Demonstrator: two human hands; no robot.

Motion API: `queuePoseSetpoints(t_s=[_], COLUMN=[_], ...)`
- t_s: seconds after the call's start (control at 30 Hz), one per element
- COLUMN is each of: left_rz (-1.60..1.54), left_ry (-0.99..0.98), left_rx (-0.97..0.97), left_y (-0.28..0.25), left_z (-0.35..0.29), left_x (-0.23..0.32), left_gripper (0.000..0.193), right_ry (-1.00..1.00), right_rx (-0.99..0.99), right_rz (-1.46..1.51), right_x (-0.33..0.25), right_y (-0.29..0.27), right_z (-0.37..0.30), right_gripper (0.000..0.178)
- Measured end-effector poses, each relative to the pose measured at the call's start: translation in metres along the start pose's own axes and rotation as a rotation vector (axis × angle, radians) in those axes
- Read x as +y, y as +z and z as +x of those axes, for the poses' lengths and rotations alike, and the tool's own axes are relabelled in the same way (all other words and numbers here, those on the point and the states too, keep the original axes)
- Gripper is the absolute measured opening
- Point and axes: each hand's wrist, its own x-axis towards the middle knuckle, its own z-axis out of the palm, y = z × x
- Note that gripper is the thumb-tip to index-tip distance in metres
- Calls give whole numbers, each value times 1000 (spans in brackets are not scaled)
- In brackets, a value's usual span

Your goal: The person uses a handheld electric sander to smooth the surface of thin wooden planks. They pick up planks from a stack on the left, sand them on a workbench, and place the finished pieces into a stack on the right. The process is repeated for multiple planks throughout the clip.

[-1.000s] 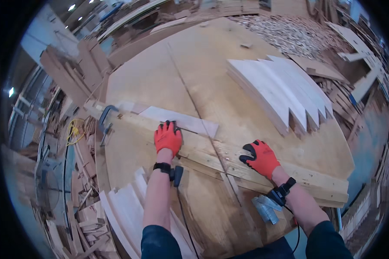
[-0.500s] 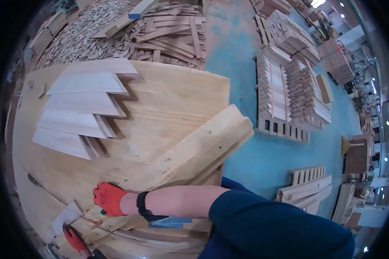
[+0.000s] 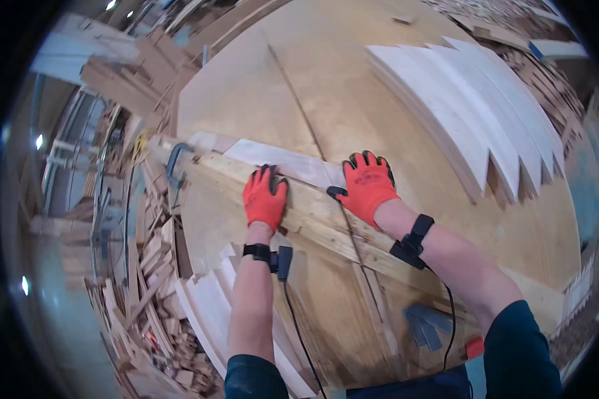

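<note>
A pale, flat wooden board [image 3: 283, 159] lies on the table along the far side of a long wooden beam [image 3: 319, 216]. My left hand [image 3: 265, 199], in a red glove with dark fingertips, rests across the beam with its outstretched fingertips at the board's near edge. At the board's right end is my right hand [image 3: 368, 186], gloved the same way. Its fingers are spread and its thumb lies near the board's end; whether it presses on the board I cannot tell. A blue clamp [image 3: 175, 163] sits at the beam's left end.
Curved, pointed boards [image 3: 472, 106] lie overlapped on the plywood table [image 3: 426, 226] at the far right. More pale boards [image 3: 209, 302] lie at the near left. Grey flat pieces [image 3: 427, 324] sit near the front edge. Wood offcuts [image 3: 156, 319] are heaped beyond the left side.
The view has swung left, bringing the beam, clamp and both arms to the middle. My right hand, earlier bent over the beam, now has its fingers spread at the board's end.
</note>
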Motion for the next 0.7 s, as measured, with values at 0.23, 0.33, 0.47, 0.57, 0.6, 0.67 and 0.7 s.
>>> queuePoseSetpoints(t_s=[0.23,0.33,0.47,0.57,0.6,0.67,0.7], left_rz=[-55,-58,-58,-35,-69,-187,-175], left_ry=[-114,-124,-158,-129,-110,-48,-52], left_rx=[-18,4,37,11,-38,-80,-89], left_y=[7,9,-6,-3,-9,-29,-47], left_z=[-20,-29,-39,-51,-59,-83,-96], left_x=[17,21,45,48,52,56,60], left_gripper=[59,60,59,67,67,69,68], right_ry=[109,-513,-237,-408,-488,-422,-365], right_rx=[-130,-238,491,703,345,-47,-155], right_rz=[416,163,-54,-206,-185,-276,-223], right_x=[17,30,85,70,50,-2,-20], right_y=[-14,-66,-138,-144,-115,-59,-37], right_z=[3,-8,76,104,100,81,76], right_gripper=[44,30,36,41,47,59,65])
